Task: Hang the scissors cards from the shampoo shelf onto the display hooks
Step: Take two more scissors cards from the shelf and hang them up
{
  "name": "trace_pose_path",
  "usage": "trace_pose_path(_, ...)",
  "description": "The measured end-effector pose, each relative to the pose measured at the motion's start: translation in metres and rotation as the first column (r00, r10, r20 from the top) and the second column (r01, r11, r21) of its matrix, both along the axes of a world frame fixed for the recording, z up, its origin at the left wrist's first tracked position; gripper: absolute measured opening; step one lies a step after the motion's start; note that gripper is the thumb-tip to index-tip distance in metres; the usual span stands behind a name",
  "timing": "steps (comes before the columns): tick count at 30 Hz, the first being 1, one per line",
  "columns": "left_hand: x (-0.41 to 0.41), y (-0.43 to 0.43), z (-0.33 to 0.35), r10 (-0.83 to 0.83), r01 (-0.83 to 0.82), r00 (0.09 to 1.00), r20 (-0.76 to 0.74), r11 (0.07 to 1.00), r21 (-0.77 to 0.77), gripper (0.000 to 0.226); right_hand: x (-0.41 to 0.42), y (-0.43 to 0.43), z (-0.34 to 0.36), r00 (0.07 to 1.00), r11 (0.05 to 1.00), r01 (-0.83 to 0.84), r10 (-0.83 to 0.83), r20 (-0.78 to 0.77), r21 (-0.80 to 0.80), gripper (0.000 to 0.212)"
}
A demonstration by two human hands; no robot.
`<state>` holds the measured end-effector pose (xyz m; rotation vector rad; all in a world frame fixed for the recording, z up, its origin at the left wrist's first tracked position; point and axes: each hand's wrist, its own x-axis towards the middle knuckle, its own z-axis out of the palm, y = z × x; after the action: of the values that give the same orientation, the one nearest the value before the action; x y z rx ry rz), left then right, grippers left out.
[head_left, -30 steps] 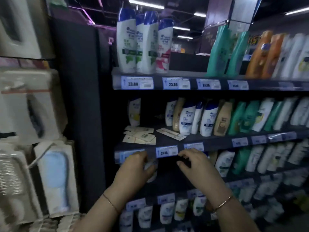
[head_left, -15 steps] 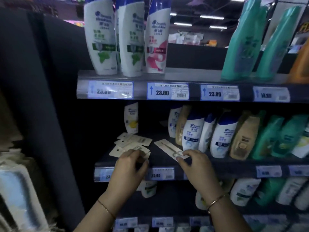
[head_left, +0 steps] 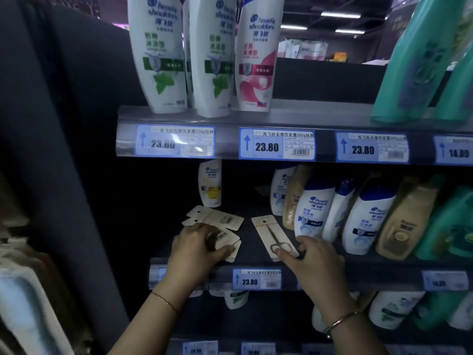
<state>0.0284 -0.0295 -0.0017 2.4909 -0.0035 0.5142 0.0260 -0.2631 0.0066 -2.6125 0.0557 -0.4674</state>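
On the dark middle shampoo shelf (head_left: 256, 254) lie a fanned pile of beige scissors cards (head_left: 225, 220), barcode side up, and to its right a single scissors card (head_left: 266, 230) showing small metal scissors. My left hand (head_left: 197, 254) lies over the near cards of the pile, fingers curled onto them and thumb at their front edge. My right hand (head_left: 312, 262) pinches the near end of the single card, thumb by the scissor handles. No display hooks are visible.
White and gold shampoo bottles (head_left: 312, 208) stand right beside the single card; one small bottle (head_left: 210, 183) stands behind the pile. The upper shelf (head_left: 281, 119) with tall bottles overhangs. A dark side panel (head_left: 76, 175) and blurred white packages (head_left: 25, 290) are at left.
The view has moved closer and up to the shelf. Both hands rose from the shelf's price strip onto the cards: left onto the pile, right onto the single card's near end.
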Motion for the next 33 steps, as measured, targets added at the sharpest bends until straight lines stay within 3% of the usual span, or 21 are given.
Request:
trace_pose_path(6, 0.010, -0.004, 0.000, 0.028, -0.025, 0.999, -0.042, 0.998, 0.053, 0.060, 0.010, 0.014, 0.001, 0.998, 0.992, 0.058, -0.056, 0.023, -0.112, 0.048)
trace_pose_path(21, 0.009, -0.004, -0.012, 0.016, -0.017, 0.998, 0.059, 1.000, 0.017, 0.048, 0.023, 0.020, -0.005, 0.988, 0.992, 0.125, -0.128, -0.085, -0.033, 0.045)
trace_pose_path(33, -0.008, 0.002, -0.008, -0.108, 0.123, 0.964, 0.242, 0.991, -0.047, 0.030, 0.017, 0.026, -0.005, 0.991, 0.986, 0.135, -0.133, -0.026, 0.102, 0.049)
